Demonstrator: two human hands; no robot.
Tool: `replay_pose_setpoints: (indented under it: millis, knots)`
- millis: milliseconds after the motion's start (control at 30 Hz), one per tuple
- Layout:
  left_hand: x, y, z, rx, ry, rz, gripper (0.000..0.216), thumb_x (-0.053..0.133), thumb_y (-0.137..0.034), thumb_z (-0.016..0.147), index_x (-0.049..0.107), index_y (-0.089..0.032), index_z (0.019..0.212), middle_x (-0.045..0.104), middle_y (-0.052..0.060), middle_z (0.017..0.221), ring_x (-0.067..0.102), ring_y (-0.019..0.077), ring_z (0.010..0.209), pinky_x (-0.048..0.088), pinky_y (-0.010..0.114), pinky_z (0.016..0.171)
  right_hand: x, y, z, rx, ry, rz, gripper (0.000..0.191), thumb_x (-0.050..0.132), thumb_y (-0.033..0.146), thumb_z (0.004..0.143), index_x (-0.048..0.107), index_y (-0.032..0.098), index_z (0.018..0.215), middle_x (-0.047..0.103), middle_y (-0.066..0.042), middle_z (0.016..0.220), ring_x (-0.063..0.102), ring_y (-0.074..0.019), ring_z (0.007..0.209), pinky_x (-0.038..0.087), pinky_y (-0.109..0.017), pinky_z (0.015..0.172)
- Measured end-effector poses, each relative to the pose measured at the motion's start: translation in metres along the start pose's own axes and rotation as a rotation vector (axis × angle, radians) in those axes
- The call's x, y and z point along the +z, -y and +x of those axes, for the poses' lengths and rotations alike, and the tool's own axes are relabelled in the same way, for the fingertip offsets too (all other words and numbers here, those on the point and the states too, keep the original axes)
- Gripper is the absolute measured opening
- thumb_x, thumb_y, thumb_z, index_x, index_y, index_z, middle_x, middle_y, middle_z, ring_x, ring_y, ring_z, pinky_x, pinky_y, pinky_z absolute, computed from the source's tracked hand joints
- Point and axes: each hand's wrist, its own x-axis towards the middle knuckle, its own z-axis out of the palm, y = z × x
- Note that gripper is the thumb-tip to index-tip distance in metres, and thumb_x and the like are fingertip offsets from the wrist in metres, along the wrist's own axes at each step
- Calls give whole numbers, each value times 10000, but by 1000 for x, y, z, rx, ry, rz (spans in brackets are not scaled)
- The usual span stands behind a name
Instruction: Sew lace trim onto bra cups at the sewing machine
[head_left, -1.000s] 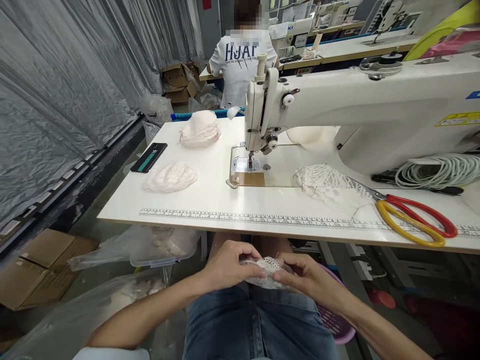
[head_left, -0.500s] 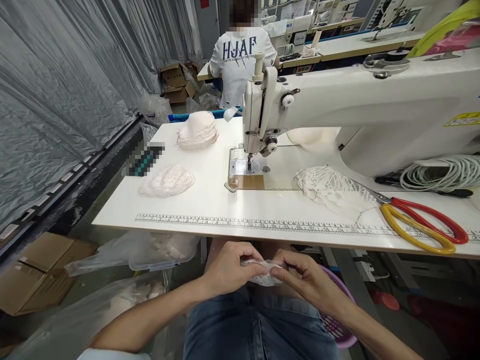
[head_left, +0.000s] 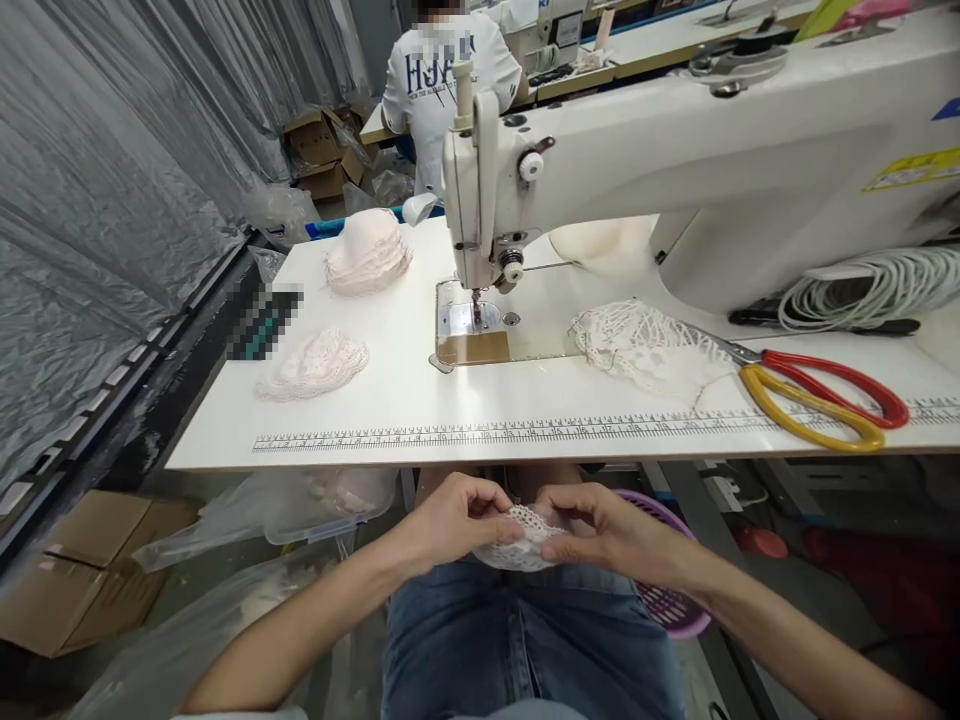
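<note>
A white lace piece [head_left: 517, 550] is held above my lap, below the table's front edge. My left hand [head_left: 469, 520] pinches its left side between thumb and fingers. On the right side, my right hand [head_left: 592, 525] grips it the same way. The lace's holed edge shows between the hands; the rest is partly covered by fingers. In front stands a white sewing machine [head_left: 712, 150], its needle over the metal plate [head_left: 466, 318]. Pale lace pieces [head_left: 315, 362] lie on the table at left, with a stack of pale cups [head_left: 367, 255] behind them.
More white lace [head_left: 645, 340] lies right of the needle, touching scissors with red and yellow handles [head_left: 817, 400]. Coiled white cord [head_left: 870, 290] rests farther right. A purple basket [head_left: 682, 620] stands below, cardboard boxes [head_left: 90, 570] at lower left. A person [head_left: 442, 90] sits ahead.
The lace has been turned and spread between my hands, so more of its holed edge shows. Both hands still hold it. The whole view has shifted slightly.
</note>
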Motion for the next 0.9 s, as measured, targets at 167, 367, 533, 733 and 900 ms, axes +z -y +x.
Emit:
replay_pose_setpoints:
  millis: [167, 367, 533, 733, 900]
  knots:
    - [-10, 7, -7, -104, 29, -134, 288, 762, -346, 628, 617, -108, 701, 553, -19, 614, 460, 70, 578, 354, 190, 571, -9, -7, -6, 47, 106, 99, 247, 679, 364, 733, 583, 136, 745, 470, 45, 638, 385, -72, 568, 309, -200, 545]
    - [-14, 8, -12, -130, 33, -195, 336, 790, -367, 592, 608, -104, 695, 575, -12, 617, 477, 70, 582, 357, 192, 580, -9, -2, -1, 13, 191, 117, 238, 647, 368, 752, 590, 137, 766, 511, 18, 711, 450, -97, 655, 343, -209, 592]
    - [-13, 7, -11, -125, 27, -202, 359, 800, -381, 573, 595, -109, 686, 583, -14, 613, 483, 69, 565, 350, 194, 571, -8, 1, 4, 24, 218, 38, 240, 657, 363, 729, 571, 141, 750, 432, 46, 653, 364, -78, 597, 269, -200, 524]
    - [-14, 5, -12, -126, 13, -133, 330, 792, -353, 585, 598, -102, 677, 572, -26, 569, 471, 53, 527, 354, 179, 543, -7, -6, 10, 14, 191, -7, 261, 670, 355, 708, 516, 148, 675, 404, 61, 601, 351, -76, 566, 253, -202, 506]
    - [-16, 4, -13, -131, 19, -99, 318, 797, -317, 576, 626, -105, 740, 646, 14, 657, 541, 84, 576, 410, 204, 582, -9, -2, 10, -42, 165, -41, 266, 648, 335, 742, 447, 170, 689, 385, 59, 654, 342, -77, 598, 268, -195, 522]
